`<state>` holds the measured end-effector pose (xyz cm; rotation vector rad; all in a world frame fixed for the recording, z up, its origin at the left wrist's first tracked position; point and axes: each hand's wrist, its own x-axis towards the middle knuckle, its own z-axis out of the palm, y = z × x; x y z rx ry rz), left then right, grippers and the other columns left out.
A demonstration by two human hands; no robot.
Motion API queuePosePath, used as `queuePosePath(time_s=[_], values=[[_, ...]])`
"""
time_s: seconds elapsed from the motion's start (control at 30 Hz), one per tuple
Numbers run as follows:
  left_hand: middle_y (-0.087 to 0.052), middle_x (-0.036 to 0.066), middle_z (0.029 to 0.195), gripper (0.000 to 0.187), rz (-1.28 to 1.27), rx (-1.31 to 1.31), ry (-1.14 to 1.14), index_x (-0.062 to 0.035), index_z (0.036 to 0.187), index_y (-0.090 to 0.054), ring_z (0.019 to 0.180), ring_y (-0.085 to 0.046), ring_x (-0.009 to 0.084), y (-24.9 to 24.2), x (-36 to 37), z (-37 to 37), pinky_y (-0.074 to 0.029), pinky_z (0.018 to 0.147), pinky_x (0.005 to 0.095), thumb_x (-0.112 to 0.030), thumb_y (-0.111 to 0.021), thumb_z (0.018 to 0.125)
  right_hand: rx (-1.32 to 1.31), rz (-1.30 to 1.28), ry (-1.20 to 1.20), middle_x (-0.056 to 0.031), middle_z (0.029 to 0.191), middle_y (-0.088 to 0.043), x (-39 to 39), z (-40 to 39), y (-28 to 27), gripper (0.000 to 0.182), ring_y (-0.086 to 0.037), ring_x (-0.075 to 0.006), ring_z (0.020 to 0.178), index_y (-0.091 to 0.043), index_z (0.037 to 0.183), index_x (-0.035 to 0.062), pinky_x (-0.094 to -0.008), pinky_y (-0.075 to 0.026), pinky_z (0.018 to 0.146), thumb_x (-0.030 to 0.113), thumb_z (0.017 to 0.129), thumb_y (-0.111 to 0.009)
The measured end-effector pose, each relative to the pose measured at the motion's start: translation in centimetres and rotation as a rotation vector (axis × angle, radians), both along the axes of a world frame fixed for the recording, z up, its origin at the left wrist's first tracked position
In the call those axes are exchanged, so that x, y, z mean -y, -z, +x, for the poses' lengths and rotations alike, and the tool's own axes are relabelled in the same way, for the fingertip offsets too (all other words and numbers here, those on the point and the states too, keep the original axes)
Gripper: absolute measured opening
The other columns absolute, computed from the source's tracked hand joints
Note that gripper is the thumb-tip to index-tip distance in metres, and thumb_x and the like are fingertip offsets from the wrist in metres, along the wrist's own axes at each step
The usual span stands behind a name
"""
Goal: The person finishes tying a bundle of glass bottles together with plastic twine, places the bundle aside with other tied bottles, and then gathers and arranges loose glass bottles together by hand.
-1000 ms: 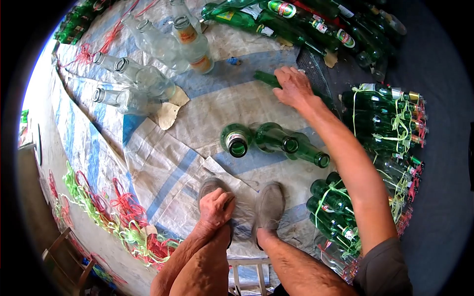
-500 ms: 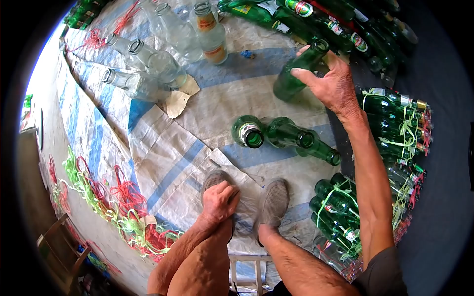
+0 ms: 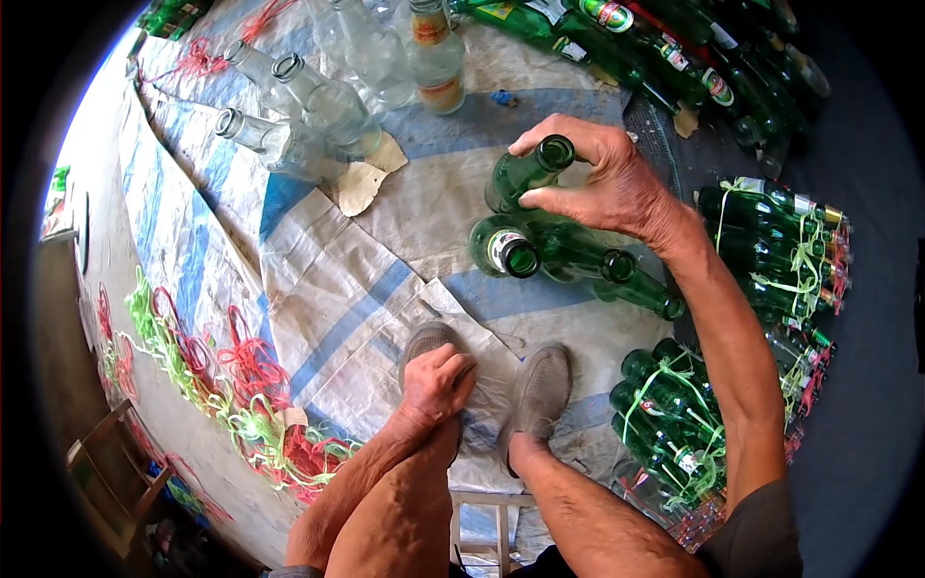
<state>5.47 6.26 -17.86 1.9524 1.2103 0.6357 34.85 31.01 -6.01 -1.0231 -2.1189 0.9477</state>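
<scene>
My right hand [image 3: 617, 183] is closed round a green glass bottle [image 3: 528, 175], thumb on the near side and fingers on the far side of its neck. The bottle stands nearly upright, just behind a group of green bottles. In that group, a bottle with a white neck label [image 3: 503, 247] is closest to it, and two more green bottles [image 3: 575, 252] sit to the right, partly overlapping. My left hand [image 3: 438, 383] rests by my knee, above a shoe, with its fingers curled in and nothing visible in them.
Clear glass bottles [image 3: 332, 108] stand at the upper left by a torn piece of cardboard [image 3: 364, 183]. Loose green bottles [image 3: 626, 53] lie at the top right. Tied bundles of green bottles [image 3: 665, 409] are on the right. Red and green plastic string [image 3: 255, 405] lies at the left.
My right hand has brought the green bottle left and toward me, next to the standing group. My left hand keeps its place by the knee. The whole view has shifted slightly.
</scene>
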Motion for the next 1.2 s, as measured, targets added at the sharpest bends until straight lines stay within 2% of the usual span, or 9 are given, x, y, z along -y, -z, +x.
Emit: queuePosePath(time_s=[0.23, 0.5, 0.63, 0.8, 0.83, 1.1, 1.2], values=[[-0.064, 0.010, 0.083, 0.018, 0.001, 0.002, 0.002, -0.0079, 0.096, -0.075, 0.071, -0.067, 0.0328, 0.3, 0.0, 0.0, -0.055, 0.063, 0.0415, -0.010, -0.084, 0.081, -0.014, -0.008, -0.047, -0.0106, 0.110, -0.076, 0.3, -0.4, -0.4, 0.042, -0.075, -0.0222, 0.105, -0.073, 0.117, 0.0006, -0.0338, -0.059, 0.096, 0.002, 0.077, -0.088], [-0.064, 0.010, 0.083, 0.018, 0.005, -0.012, 0.003, -0.0084, 0.096, -0.075, 0.072, -0.068, 0.0328, 0.2, 0.1, 0.0, -0.055, 0.064, 0.0413, -0.011, -0.084, 0.081, -0.002, -0.029, -0.049, -0.0123, 0.114, -0.075, 0.4, 0.0, -0.5, 0.045, -0.075, -0.0245, 0.110, -0.072, 0.120, 0.0004, -0.0342, -0.059, 0.099, 0.003, 0.078, -0.088], [-0.061, 0.007, 0.081, 0.017, 0.029, -0.023, -0.009, -0.0109, 0.093, -0.074, 0.071, -0.066, 0.0295, 0.2, 0.0, 0.2, -0.054, 0.063, 0.0406, -0.010, -0.083, 0.079, 0.011, -0.031, -0.064, -0.0126, 0.115, -0.075, 0.3, 0.1, -0.6, 0.047, -0.075, -0.0260, 0.111, -0.072, 0.122, 0.0004, -0.0347, -0.059, 0.101, 0.005, 0.078, -0.089], [-0.063, 0.007, 0.082, 0.017, 0.020, -0.032, -0.009, -0.0106, 0.094, -0.074, 0.071, -0.067, 0.0306, 0.4, 0.2, 0.2, -0.054, 0.064, 0.0406, -0.011, -0.084, 0.080, 0.027, -0.007, -0.075, -0.0158, 0.121, -0.074, 0.2, 0.3, -0.2, 0.055, -0.074, -0.0315, 0.116, -0.069, 0.130, 0.0010, -0.0384, -0.058, 0.105, 0.008, 0.078, -0.088], [-0.066, 0.009, 0.084, 0.018, 0.002, -0.036, -0.006, -0.0092, 0.096, -0.077, 0.072, -0.069, 0.0319, 0.4, 0.3, 0.1, -0.056, 0.065, 0.0410, -0.010, -0.084, 0.079, 0.037, -0.009, -0.079, -0.0159, 0.122, -0.073, 0.2, 0.3, -0.1, 0.057, -0.073, -0.0319, 0.117, -0.068, 0.132, 0.0015, -0.0390, -0.057, 0.106, 0.009, 0.078, -0.088], [-0.062, 0.007, 0.080, 0.017, 0.014, -0.020, -0.018, -0.0108, 0.093, -0.075, 0.069, -0.066, 0.0297, 0.1, 0.0, 0.4, -0.054, 0.062, 0.0393, -0.009, -0.083, 0.078, 0.125, -0.143, -0.033, -0.0182, 0.138, -0.065, 0.4, 1.6, -1.4, 0.078, -0.066, -0.0360, 0.130, -0.057, 0.148, 0.0064, -0.0417, -0.053, 0.114, 0.012, 0.077, -0.087], [-0.062, 0.007, 0.080, 0.018, 0.021, -0.018, -0.016, -0.0108, 0.093, -0.075, 0.068, -0.066, 0.0295, 0.1, -0.1, 0.3, -0.054, 0.062, 0.0392, -0.009, -0.084, 0.078, 0.130, -0.243, 0.006, -0.0178, 0.138, -0.065, 0.3, 3.4, -1.7, 0.078, -0.066, -0.0335, 0.132, -0.057, 0.149, 0.0066, -0.0404, -0.052, 0.116, 0.011, 0.077, -0.086]])
